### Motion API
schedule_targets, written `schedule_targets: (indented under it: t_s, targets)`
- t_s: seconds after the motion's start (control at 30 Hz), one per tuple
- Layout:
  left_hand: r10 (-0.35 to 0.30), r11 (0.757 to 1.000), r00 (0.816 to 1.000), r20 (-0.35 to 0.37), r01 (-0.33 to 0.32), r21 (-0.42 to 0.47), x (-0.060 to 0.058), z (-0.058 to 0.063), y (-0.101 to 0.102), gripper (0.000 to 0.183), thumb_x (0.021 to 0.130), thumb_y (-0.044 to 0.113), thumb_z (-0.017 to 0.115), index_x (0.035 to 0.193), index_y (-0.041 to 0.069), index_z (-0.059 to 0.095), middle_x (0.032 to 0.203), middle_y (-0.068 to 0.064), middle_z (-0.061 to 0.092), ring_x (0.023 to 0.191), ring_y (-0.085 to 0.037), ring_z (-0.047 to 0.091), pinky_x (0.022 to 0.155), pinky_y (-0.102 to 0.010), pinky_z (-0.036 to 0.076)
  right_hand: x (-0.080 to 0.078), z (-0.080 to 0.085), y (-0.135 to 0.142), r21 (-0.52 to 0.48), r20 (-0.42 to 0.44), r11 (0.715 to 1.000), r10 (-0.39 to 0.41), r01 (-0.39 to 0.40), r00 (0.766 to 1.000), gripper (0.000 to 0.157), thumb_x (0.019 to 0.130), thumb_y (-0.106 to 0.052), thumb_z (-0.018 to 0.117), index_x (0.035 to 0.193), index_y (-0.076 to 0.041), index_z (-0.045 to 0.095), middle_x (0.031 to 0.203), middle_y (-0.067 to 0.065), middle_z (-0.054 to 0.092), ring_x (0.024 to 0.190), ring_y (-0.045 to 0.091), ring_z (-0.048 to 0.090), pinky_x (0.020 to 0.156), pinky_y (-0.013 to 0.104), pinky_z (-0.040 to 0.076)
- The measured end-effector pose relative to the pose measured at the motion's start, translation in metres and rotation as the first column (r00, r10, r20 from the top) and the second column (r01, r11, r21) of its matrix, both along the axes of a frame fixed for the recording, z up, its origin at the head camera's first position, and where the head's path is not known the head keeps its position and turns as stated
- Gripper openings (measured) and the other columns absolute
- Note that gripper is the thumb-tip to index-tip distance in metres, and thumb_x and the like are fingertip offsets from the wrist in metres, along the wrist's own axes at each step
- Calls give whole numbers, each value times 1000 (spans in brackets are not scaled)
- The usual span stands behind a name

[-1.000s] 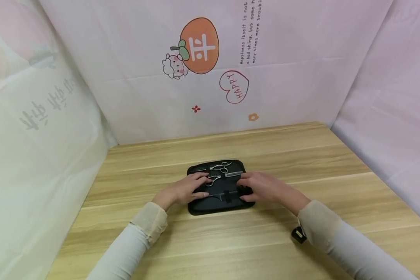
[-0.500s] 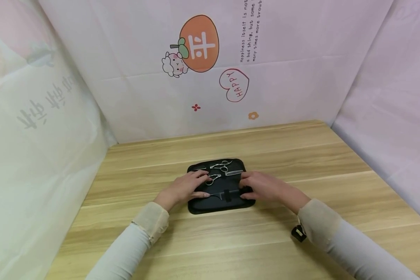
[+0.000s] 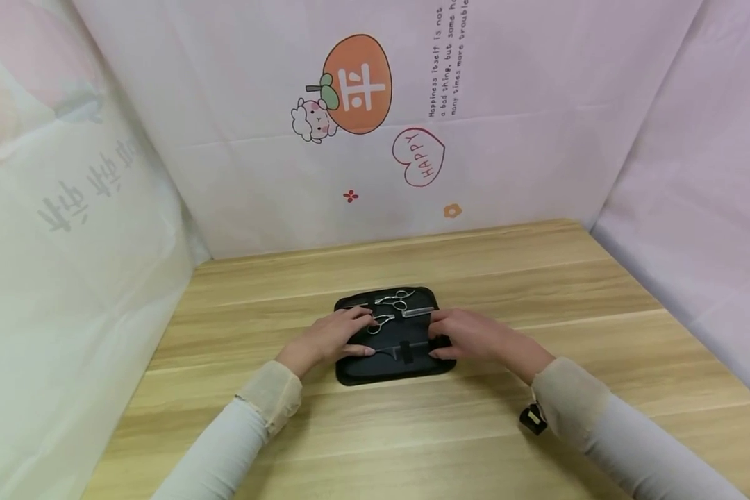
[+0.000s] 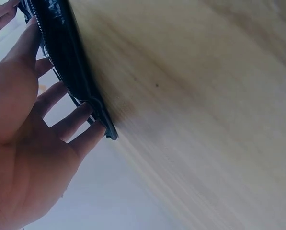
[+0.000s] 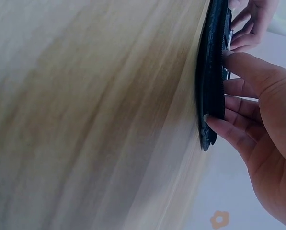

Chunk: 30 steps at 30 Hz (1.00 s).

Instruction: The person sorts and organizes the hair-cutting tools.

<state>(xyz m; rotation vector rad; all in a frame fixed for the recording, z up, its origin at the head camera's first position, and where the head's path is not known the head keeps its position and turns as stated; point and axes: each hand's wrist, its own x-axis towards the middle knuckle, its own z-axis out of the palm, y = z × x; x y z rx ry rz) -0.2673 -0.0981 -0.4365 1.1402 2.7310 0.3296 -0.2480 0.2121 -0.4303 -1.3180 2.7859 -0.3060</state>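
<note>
On the table [image 3: 506, 264], the black case [image 3: 381, 369] is lying unfolded, holding silver scissors [image 3: 389, 299]. I'm resting my left hand [image 3: 330, 336] and right hand [image 3: 471, 334] on its ends — fingers parted.

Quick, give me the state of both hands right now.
Left hand: open, touching the left side of the black case.
Right hand: open, touching the case's right side.

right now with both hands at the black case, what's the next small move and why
Perhaps ease the left hand back slightly: the black case lies open on the table, and that hand's fingertips crowd the handles of the nearer scissors.
</note>
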Motion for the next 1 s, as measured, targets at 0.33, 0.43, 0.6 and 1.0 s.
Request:
schedule_targets:
  t_s: [0.33,0.43,0.6,1.0]
  targets:
    - [-5,1000,1000,7,5,-3,-1,-1,-2,55,99,48,64,144,17,57,159,-12,40,143,-36,42,111,-54,40,1,1,-4,-43,8,999,3,-2,1000,20,92,-28,78,100,-9,75,94,-2,61,81,12,60,75,32,54]
    - [-10,1000,1000,5,10,-8,-3,-3,-3,58,98,51,64,145,17,56,160,-12,39,144,-35,41,112,-53,39,0,1,-5,-63,12,998,8,-8,1000,17,93,-26,77,99,-10,75,95,-3,62,82,11,60,76,32,55]
    - [-3,998,996,93,-4,70,-6,-3,-9,67,96,51,69,147,12,52,159,-14,39,145,-34,40,116,-51,35,-8,5,-4,-123,64,992,8,0,998,10,95,-20,74,97,-10,76,96,-2,64,85,14,62,78,34,55]
    - [125,955,987,96,-146,257,-34,8,-26,43,99,23,69,132,-3,60,132,-20,59,121,-38,57,104,-51,45,-53,16,-3,-155,43,981,-108,114,993,13,93,-9,73,103,0,74,94,9,68,84,23,66,76,41,56]
